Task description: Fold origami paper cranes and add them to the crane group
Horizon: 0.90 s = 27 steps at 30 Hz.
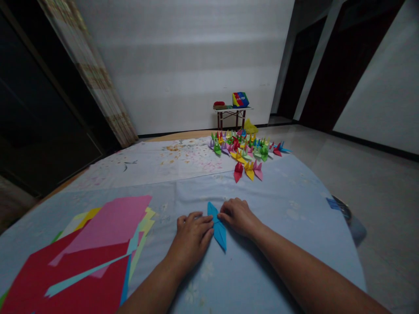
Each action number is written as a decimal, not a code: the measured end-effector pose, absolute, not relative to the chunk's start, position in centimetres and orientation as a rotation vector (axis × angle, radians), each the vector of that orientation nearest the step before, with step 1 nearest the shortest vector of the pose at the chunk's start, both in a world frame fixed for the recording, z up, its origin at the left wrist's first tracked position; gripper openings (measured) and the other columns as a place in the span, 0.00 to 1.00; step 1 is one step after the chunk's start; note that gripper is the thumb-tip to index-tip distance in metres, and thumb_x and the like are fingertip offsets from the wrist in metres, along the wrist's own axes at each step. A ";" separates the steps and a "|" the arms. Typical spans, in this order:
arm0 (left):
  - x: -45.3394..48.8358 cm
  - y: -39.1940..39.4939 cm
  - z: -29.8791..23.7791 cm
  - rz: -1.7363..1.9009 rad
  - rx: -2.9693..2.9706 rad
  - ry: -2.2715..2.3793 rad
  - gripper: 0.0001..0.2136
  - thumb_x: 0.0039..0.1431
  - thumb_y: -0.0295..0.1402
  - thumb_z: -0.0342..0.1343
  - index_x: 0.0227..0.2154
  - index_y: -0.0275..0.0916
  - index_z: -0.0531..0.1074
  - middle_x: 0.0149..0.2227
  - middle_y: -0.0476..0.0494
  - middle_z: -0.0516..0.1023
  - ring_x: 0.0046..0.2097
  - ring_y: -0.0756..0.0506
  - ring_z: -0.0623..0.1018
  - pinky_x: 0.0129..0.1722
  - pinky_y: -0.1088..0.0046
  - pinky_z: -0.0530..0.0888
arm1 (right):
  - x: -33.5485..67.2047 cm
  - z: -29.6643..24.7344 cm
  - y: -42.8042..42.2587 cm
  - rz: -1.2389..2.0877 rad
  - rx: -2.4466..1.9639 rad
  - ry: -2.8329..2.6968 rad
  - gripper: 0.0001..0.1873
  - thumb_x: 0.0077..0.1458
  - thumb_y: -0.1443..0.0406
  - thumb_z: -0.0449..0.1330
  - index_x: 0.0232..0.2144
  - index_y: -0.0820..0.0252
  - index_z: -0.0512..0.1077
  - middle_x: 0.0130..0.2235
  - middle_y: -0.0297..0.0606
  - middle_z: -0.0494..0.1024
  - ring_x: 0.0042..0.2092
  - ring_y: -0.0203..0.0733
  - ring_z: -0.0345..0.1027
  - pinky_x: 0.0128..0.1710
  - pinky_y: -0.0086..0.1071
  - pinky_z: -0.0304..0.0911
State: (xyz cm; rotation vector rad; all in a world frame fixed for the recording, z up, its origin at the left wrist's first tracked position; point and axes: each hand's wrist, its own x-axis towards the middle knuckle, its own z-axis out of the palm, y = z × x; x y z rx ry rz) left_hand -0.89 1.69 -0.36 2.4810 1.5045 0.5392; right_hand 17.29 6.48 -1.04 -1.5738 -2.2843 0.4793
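A narrow diamond of folded blue origami paper point(220, 236) lies on the tablecloth in front of me, with a crease across its middle. My left hand point(194, 233) rests low on its left side, thumb and index fingertip closed against the paper's edge. On the other side, my right hand point(238, 214) has its fingers curled and pinches the right edge near the middle fold. The fingertips hide small parts of both edges. Beyond my hands stand a red paper crane point(238, 172), a yellow one point(249, 170) and a pink one point(258, 169).
Many coloured paper cranes point(245, 147) crowd the table's far right. At left lies a stack of coloured sheets, red point(81, 261) and pink point(113, 222) on top, with a pale blue strip point(88, 272) across. A small table point(233, 110) stands by the wall.
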 end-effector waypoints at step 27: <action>-0.4 4.3 -0.6 1.114 1.091 1.191 0.18 0.46 0.40 0.59 0.37 0.34 0.73 0.31 0.44 0.78 0.29 0.48 0.75 0.28 0.74 0.71 | 17.4 0.0 5.1 0.801 -0.867 -2.149 0.28 0.45 0.76 0.49 0.50 0.57 0.59 0.48 0.39 0.68 0.49 0.37 0.60 0.48 0.33 0.56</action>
